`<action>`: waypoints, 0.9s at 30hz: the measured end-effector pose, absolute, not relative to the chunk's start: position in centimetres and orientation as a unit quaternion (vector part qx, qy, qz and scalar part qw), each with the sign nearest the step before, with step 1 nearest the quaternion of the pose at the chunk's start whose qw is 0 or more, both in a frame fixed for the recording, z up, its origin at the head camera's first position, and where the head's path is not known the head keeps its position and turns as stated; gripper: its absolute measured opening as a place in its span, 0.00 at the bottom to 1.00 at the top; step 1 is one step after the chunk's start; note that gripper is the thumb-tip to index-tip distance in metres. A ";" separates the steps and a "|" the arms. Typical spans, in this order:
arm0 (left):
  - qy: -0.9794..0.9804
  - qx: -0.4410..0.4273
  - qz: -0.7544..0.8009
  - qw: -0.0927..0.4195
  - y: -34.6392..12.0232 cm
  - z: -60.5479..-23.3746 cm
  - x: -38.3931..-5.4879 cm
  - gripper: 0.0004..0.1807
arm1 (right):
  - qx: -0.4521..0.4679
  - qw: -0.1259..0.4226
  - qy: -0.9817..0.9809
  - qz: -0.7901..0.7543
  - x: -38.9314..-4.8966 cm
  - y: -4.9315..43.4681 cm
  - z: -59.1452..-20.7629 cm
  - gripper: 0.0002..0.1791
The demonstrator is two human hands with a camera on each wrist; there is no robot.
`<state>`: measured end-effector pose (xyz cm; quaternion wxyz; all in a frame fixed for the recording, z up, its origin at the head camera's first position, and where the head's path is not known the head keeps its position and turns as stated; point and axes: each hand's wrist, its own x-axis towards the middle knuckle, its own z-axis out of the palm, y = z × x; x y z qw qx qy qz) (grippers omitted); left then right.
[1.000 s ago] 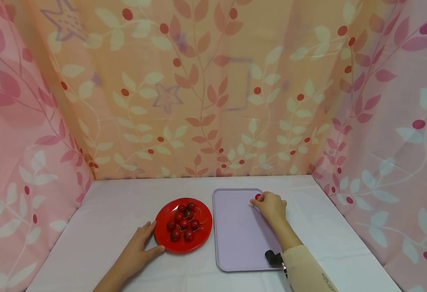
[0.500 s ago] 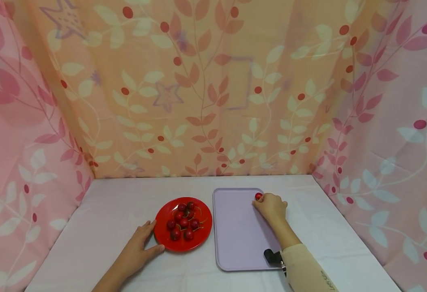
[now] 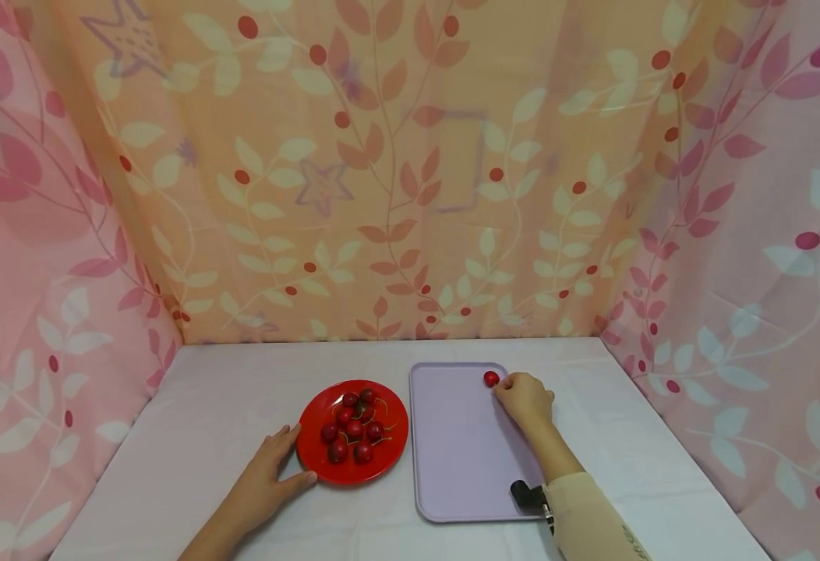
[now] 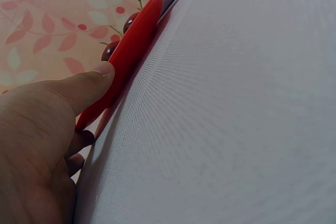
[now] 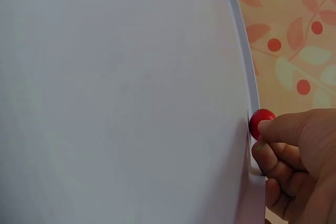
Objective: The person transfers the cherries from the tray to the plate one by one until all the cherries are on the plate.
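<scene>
A red plate bears several dark red cherries with green stems. My left hand rests at its left rim, fingers spread; in the left wrist view the thumb lies against the rim of the plate. At the far right corner of the lilac tray is a single cherry. My right hand pinches at this cherry, fingers curled. From the right wrist, the thumb touches the cherry, and a bit of green shows by the fingertips below it.
The tray stands close to the right of the plate on a white tablecloth. A black wrist-camera piece on the right forearm overlaps the tray's near right corner. Patterned curtains enclose the table at the back and sides.
The right hand has shifted slightly right from a second ago, and more of the cherry shows beside its fingertips. Left hand and plate have stayed put.
</scene>
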<state>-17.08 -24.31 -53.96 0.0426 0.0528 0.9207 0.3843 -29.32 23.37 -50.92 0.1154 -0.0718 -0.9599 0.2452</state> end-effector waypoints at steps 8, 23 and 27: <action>0.921 0.059 0.384 0.037 -24.4 -53.9 -17.0 0.57 | -0.068 0.119 -0.954 0.268 -29.3 23.6 -50.7 0.07; 0.919 0.061 0.388 0.037 -24.3 -53.7 -16.8 0.56 | -0.050 0.114 -0.938 0.323 -29.3 23.4 -50.2 0.09; 0.918 0.064 0.390 0.034 -24.3 -53.8 -16.8 0.55 | -0.050 0.111 -0.936 0.332 -29.3 23.2 -49.7 0.10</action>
